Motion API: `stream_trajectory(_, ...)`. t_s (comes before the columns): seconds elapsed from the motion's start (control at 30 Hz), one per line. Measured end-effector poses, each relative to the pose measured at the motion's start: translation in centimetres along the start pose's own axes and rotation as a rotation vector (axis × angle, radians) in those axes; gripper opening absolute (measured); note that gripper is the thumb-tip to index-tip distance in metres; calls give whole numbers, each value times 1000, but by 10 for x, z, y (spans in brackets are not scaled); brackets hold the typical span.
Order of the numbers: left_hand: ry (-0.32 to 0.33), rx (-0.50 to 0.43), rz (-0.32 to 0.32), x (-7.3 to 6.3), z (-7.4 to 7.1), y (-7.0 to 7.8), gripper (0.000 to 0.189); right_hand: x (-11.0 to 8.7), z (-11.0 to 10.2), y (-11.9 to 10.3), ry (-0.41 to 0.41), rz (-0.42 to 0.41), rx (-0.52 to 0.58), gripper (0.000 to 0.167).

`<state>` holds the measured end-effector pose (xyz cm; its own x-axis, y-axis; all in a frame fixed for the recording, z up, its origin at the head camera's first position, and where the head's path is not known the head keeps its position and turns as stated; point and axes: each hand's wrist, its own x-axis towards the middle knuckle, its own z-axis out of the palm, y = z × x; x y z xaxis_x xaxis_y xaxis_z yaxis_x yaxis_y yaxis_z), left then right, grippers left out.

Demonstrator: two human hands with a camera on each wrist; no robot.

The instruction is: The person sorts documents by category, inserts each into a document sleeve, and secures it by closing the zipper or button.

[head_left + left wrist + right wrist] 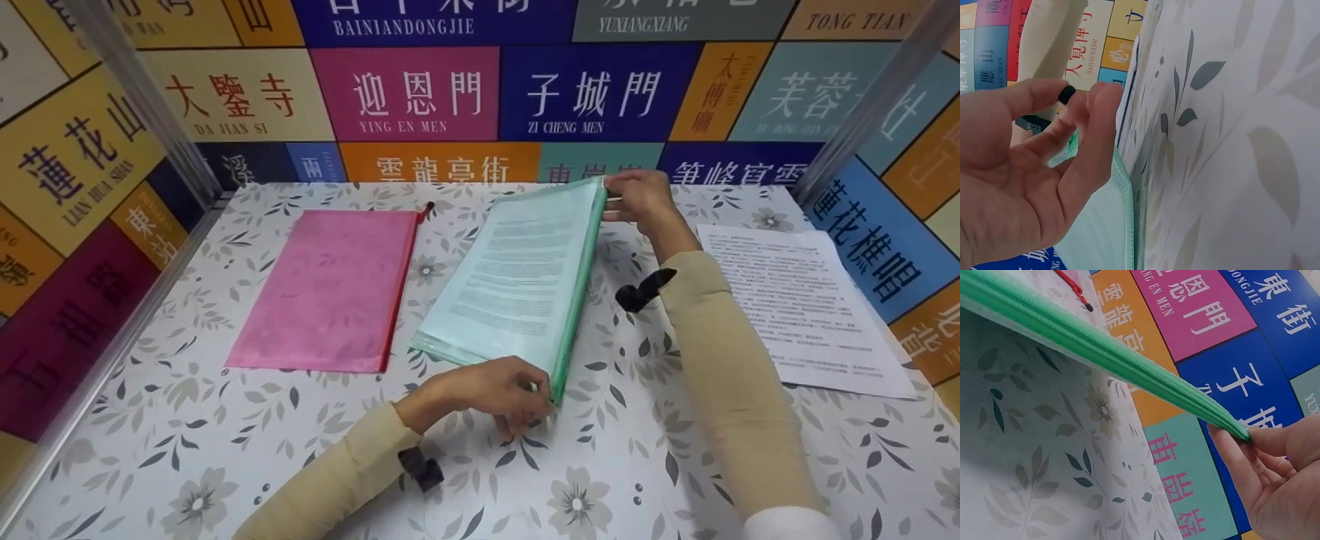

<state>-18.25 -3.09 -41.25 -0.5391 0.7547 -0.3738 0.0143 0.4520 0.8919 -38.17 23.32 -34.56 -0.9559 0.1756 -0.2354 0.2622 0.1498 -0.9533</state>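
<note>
A clear green-edged zip document pouch (517, 262) with printed sheets inside is tilted, its zipped right edge raised from the table. My right hand (643, 201) pinches the far corner of that edge between thumb and fingers. In the right wrist view the green zip edge (1123, 374) runs straight from the fingertips. At the near corner is my left hand (504, 394), its fingers bent. The left wrist view shows its thumb and forefinger pinching a small black-ended zipper pull (1067, 94). The pouch's near end (1100, 225) hangs just behind that hand.
A pink zip pouch (322, 292) with a red zip lies flat to the left. A stack of printed sheets (795, 307) lies at the right, beside the right forearm. Behind the flower-patterned table (600, 465) stands a wall of coloured signs (405, 94).
</note>
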Motion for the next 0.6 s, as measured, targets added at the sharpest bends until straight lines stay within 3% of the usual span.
stream_trajectory(0.17, -90, 50, 39, -4, -2, -3, 27, 0, -6, 2, -7, 19, 49, 35)
stream_trajectory(0.4, -189, 153, 100, -10, -2, -7, 16, 0, -16, 7, -12, 30, 130, 34)
stream_trajectory(0.6, -249, 171, 131, -10, -3, -9, 13, 3, -20, 16, -4, 33, 185, 37)
